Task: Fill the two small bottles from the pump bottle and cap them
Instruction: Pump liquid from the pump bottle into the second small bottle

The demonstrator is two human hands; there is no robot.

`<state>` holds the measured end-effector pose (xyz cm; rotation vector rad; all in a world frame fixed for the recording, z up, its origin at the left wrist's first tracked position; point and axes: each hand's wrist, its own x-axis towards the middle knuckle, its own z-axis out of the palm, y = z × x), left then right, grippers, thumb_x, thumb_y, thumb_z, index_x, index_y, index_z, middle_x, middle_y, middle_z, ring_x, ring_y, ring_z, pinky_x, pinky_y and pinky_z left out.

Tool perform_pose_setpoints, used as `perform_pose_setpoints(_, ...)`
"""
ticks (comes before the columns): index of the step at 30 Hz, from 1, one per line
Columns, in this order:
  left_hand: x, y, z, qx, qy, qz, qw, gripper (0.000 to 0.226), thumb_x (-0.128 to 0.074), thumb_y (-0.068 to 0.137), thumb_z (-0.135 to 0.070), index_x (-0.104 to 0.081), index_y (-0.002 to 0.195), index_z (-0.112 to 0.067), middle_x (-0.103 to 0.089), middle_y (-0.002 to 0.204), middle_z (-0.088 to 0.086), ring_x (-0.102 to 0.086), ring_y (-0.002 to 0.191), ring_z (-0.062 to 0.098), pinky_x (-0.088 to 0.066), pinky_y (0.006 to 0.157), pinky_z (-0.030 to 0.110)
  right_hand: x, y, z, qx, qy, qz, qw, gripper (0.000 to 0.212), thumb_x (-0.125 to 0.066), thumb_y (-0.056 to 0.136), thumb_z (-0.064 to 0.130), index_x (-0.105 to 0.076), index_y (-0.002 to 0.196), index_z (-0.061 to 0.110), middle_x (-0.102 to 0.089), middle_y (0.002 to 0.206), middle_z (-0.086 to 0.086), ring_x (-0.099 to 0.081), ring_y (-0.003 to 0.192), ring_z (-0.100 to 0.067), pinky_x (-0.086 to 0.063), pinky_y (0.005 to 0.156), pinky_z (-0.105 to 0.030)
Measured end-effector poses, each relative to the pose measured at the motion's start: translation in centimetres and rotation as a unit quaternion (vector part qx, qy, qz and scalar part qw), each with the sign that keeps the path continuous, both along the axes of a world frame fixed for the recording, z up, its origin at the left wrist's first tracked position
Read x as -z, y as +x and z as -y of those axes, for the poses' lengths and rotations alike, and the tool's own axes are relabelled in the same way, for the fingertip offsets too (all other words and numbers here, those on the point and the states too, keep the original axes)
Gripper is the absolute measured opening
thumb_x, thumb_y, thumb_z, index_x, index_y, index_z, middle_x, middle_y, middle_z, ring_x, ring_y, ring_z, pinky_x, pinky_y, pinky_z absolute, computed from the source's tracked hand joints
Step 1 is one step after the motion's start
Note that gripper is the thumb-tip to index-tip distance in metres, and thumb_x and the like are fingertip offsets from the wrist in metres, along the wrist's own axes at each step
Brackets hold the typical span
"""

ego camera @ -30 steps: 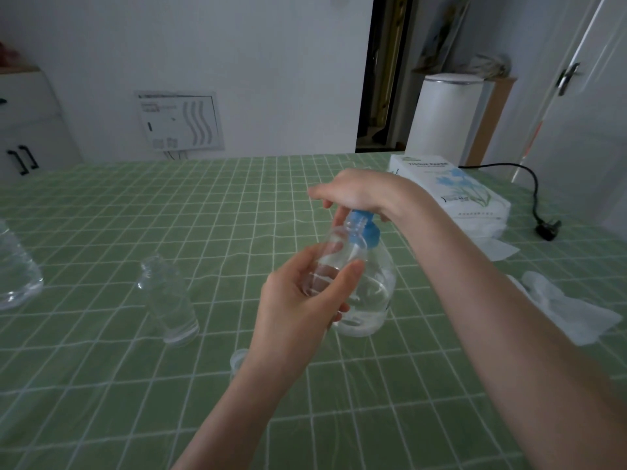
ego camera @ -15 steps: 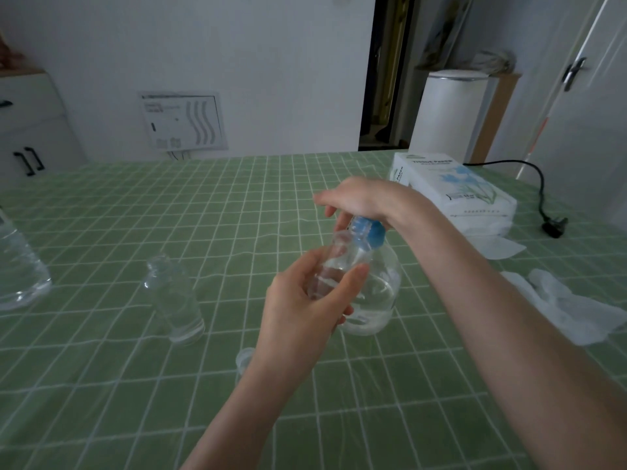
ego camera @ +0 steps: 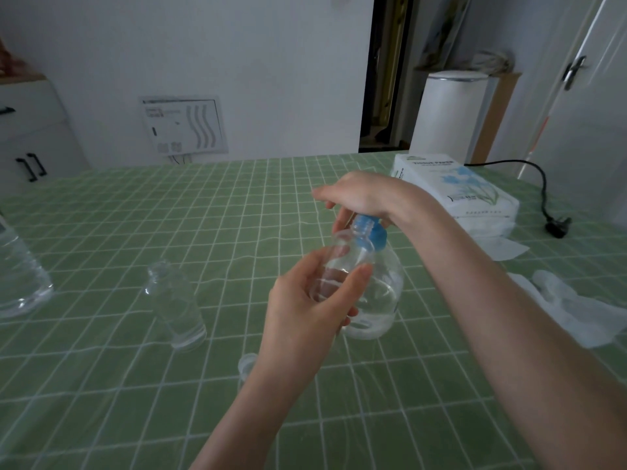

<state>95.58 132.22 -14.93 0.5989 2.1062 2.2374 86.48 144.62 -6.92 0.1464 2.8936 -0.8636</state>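
The round clear pump bottle (ego camera: 383, 300) with a blue collar (ego camera: 376, 236) stands mid-table, holding some clear liquid. My right hand (ego camera: 363, 196) lies over its pump head, fingers curled down around it; the head itself is hidden. My left hand (ego camera: 305, 310) grips a small clear bottle (ego camera: 342, 256), tilted with its open neck up against the blue pump. A second small clear bottle (ego camera: 174, 307) stands uncapped to the left. A small clear cap (ego camera: 245, 362) peeks out beside my left wrist.
A green checked cloth (ego camera: 101, 401) covers the table. A large clear water bottle (ego camera: 17, 279) stands at the left edge. A tissue pack (ego camera: 454, 191) lies far right, crumpled tissues (ego camera: 576, 310) nearer, and a black cable with plug (ego camera: 556, 225) beyond.
My right hand has sunk slightly onto the pump, so less of the blue stem shows. My left hand keeps the small bottle at the pump. The view has shifted a little.
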Motion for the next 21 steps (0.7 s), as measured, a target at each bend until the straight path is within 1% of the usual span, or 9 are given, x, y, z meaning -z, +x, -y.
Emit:
perform_pose_setpoints(2, 0.04, 0.04, 0.03, -0.001, 0.000, 0.000, 1.000, 0.032, -0.066, 0.062, -0.049, -0.068, 0.089, -0.032, -0.070, 0.069, -0.006, -0.063, 0.054, 0.007, -0.046, 0.048, 0.015, 0.10, 0.07, -0.04, 0.003, -0.006, -0.002, 1.000, 0.055, -0.042, 0.096, 0.050, -0.050, 0.136, 0.012, -0.054, 0.139, -0.013, -0.049, 0.127, -0.031, -0.036, 0.095, -0.041)
perform_pose_setpoints(6, 0.18, 0.08, 0.05, 0.002, -0.001, 0.002, 1.000, 0.031, -0.066, 0.064, -0.045, -0.068, 0.089, -0.027, -0.069, 0.065, -0.006, -0.062, 0.052, 0.006, -0.046, 0.048, 0.015, 0.62, 0.10, -0.10, 0.003, -0.016, 0.004, 1.000, 0.047, -0.042, 0.097, 0.044, -0.058, 0.125, 0.011, -0.058, 0.133, -0.014, -0.051, 0.124, -0.029, -0.033, 0.087, -0.037)
perform_pose_setpoints(7, 0.22, 0.09, 0.04, 0.002, -0.002, 0.003, 1.000, 0.034, -0.066, 0.064, -0.045, -0.068, 0.091, -0.026, -0.070, 0.066, -0.007, -0.062, 0.053, 0.006, -0.046, 0.048, 0.015, 0.72, 0.08, -0.09, 0.003, -0.016, 0.006, 1.000, 0.048, -0.042, 0.097, 0.043, -0.057, 0.127, 0.010, -0.057, 0.135, -0.015, -0.050, 0.125, -0.029, -0.033, 0.088, -0.037)
perform_pose_setpoints(9, 0.29, 0.04, 0.07, 0.000, -0.006, 0.002, 1.000, 0.037, -0.066, 0.063, -0.047, -0.068, 0.093, -0.026, -0.070, 0.066, -0.007, -0.062, 0.053, 0.006, -0.046, 0.049, 0.015, 0.75, 0.01, -0.03, 0.006, -0.014, 0.008, 1.000, 0.053, -0.041, 0.097, 0.044, -0.051, 0.135, 0.009, -0.053, 0.139, -0.015, -0.047, 0.129, -0.030, -0.033, 0.096, -0.039)
perform_pose_setpoints(11, 0.27, 0.01, 0.13, 0.001, -0.007, 0.000, 1.000, 0.033, -0.066, 0.063, -0.047, -0.068, 0.091, -0.030, -0.070, 0.067, -0.004, -0.062, 0.053, 0.007, -0.048, 0.049, 0.017, 0.64, 0.07, -0.01, 0.008, -0.009, 0.009, 1.000, 0.055, -0.040, 0.097, 0.045, -0.047, 0.139, 0.010, -0.052, 0.140, -0.015, -0.046, 0.130, -0.030, -0.034, 0.099, -0.041)
perform_pose_setpoints(13, 0.17, 0.02, 0.15, 0.002, -0.005, -0.002, 1.000, 0.030, -0.066, 0.063, -0.047, -0.068, 0.090, -0.033, -0.071, 0.069, -0.003, -0.063, 0.054, 0.009, -0.050, 0.050, 0.019, 0.41, 0.02, -0.06, 0.005, -0.004, 0.005, 1.000, 0.056, -0.041, 0.096, 0.047, -0.048, 0.139, 0.011, -0.053, 0.139, -0.015, -0.048, 0.128, -0.030, -0.035, 0.093, -0.040)
perform_pose_setpoints(15, 0.09, 0.00, 0.14, 0.001, -0.003, -0.003, 1.000, 0.031, -0.066, 0.062, -0.048, -0.067, 0.089, -0.034, -0.071, 0.069, -0.005, -0.063, 0.054, 0.009, -0.050, 0.051, 0.018, 0.12, -0.10, -0.01, 0.002, 0.002, -0.003, 1.000, 0.058, -0.043, 0.095, 0.049, -0.049, 0.137, 0.011, -0.056, 0.135, -0.014, -0.051, 0.124, -0.030, -0.034, 0.085, -0.038)
perform_pose_setpoints(18, 0.00, -0.05, 0.11, 0.000, 0.001, 0.000, 1.000, 0.031, -0.066, 0.061, -0.049, -0.067, 0.089, -0.035, -0.070, 0.069, -0.004, -0.062, 0.054, 0.009, -0.047, 0.049, 0.017, -0.21, -0.20, 0.09, 0.003, 0.017, -0.005, 1.000, 0.057, -0.044, 0.094, 0.051, -0.050, 0.136, 0.011, -0.057, 0.134, -0.014, -0.053, 0.121, -0.030, -0.033, 0.084, -0.037)
perform_pose_setpoints(21, 0.03, -0.07, 0.12, -0.002, -0.001, 0.002, 1.000, 0.029, -0.066, 0.062, -0.048, -0.067, 0.089, -0.035, -0.071, 0.070, -0.003, -0.063, 0.054, 0.008, -0.048, 0.049, 0.017, -0.21, -0.11, 0.06, 0.004, 0.014, 0.003, 1.000, 0.053, -0.044, 0.094, 0.050, -0.054, 0.130, 0.012, -0.060, 0.132, -0.012, -0.057, 0.116, -0.031, -0.034, 0.081, -0.034)
